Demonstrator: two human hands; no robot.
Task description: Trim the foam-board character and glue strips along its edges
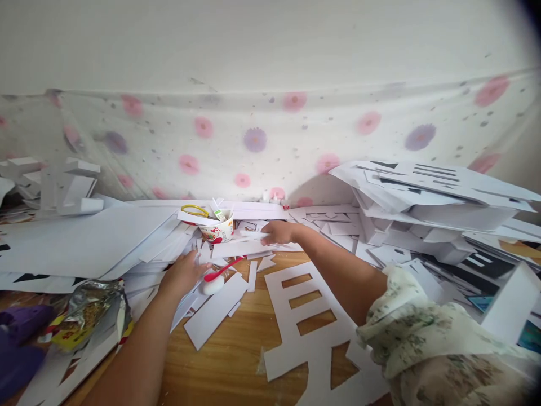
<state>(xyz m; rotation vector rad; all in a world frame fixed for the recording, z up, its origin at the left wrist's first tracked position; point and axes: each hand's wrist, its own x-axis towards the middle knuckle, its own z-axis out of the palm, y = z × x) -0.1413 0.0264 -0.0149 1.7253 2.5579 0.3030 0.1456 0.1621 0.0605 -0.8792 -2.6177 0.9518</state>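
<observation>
My left hand (185,274) is over the paper scraps left of centre, its fingers apart beside a red spoon (220,269) that rests on a small white lump (212,285). Farther right and back, my right hand (276,232) has its fingers bent down over white strips (245,248); whether it grips one is unclear. Between and behind the hands stands a patterned paper bowl (218,230) with small items in it. Yellow-handled scissors (195,211) lie at its left rim. A white sheet with cut-out slots (291,338) lies in front on the wooden table.
White boards (84,237) cover the left side, near an opened foil snack packet (91,316) and a purple object (25,327). A tall pile of white board pieces (422,211) stands at right. Flowered plastic sheeting (236,146) covers the wall behind.
</observation>
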